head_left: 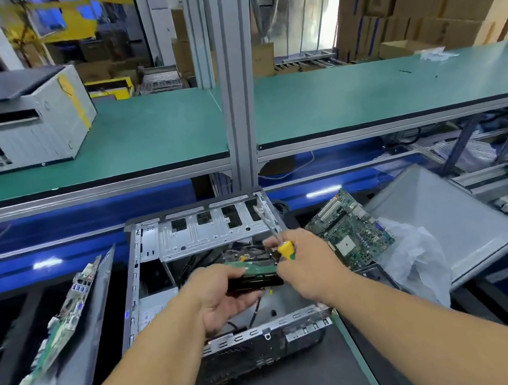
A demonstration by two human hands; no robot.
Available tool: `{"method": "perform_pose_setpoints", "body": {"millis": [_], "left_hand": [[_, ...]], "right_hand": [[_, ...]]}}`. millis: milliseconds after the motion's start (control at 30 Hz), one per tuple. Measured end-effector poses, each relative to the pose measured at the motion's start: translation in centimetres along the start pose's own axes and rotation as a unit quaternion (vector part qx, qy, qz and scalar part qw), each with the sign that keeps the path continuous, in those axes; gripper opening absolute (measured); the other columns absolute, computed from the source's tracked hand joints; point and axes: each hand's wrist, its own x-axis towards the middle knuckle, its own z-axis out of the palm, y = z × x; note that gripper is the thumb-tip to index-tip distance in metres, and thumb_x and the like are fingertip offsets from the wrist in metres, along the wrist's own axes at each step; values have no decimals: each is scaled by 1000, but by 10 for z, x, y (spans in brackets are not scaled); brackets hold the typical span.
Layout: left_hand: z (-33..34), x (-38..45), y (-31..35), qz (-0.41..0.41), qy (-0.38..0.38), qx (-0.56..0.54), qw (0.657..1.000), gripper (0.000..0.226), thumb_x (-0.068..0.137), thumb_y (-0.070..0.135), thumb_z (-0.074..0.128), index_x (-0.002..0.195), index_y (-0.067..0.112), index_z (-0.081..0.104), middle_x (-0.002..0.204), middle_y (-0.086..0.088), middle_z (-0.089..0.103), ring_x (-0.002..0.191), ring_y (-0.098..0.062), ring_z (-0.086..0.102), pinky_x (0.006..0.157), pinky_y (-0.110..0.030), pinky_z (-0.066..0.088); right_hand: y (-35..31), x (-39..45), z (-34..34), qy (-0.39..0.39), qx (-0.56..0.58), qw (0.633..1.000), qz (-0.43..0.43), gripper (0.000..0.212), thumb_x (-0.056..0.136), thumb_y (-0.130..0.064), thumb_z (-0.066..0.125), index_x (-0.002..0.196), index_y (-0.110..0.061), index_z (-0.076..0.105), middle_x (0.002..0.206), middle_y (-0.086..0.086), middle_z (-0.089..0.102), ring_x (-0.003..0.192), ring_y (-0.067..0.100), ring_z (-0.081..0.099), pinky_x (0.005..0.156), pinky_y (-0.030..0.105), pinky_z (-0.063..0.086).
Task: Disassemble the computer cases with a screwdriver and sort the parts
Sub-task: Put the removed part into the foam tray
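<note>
1. A black rectangular hard drive with a green circuit board (254, 275) is gripped by the left hand (224, 294).
2. A yellow-and-green-handled screwdriver (280, 240) is grasped by the right hand (305, 263).
3. Both are held above the open grey metal computer case (206, 231).

Both forearms enter from the lower edge, bare to the frame's border, without sleeves. Left hand (225, 297) and right hand (305, 266) are ungloved; no rings, watch or wristbands show.
</note>
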Motion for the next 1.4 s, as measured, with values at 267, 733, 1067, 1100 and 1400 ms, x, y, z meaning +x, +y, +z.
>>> {"method": "perform_pose_setpoints", "body": {"millis": [267,733,1067,1100,1400], "left_hand": [[93,-54,28,159,65,130,977,26,98,4,47,102,-3,72,83,-22,77,58,-28,71,46,-28,53],[351,14,-39,0,-97,227,969,31,103,35,52,100,11,70,89,-15,70,64,-23,64,46,-23,55],[463,69,-158,-135,-183,265,937,34,100,46,58,82,19,65,66,-2,68,72,-19,65,86,-38,52],[469,75,-167,-150,-188,258,936,32,100,44,58,83,18,66,75,-5,68,79,-22,64,87,-38,52],[484,112,-213,-192,-164,216,943,22,102,32,59,94,14,68,95,-11,71,83,-28,66,77,-40,58]], "right_hand": [[-20,-27,-71,-22,-220,957,-189,60,80,-35,73,135,-50,54,119,-18,55,98,8,64,83,32,56],[114,-65,-294,124,-331,934,-46,16,84,-45,68,82,-30,62,71,-4,63,71,21,60,56,35,44],[242,-118,-367,187,-222,945,152,35,70,-37,71,59,-18,44,51,-1,47,52,21,46,47,31,35],[254,-120,-367,196,-214,942,168,35,71,-33,73,60,-16,44,52,0,48,53,23,47,48,32,35],[315,-112,-348,198,-151,935,253,23,74,-31,75,73,-14,61,61,3,64,53,20,56,47,30,43]]}}
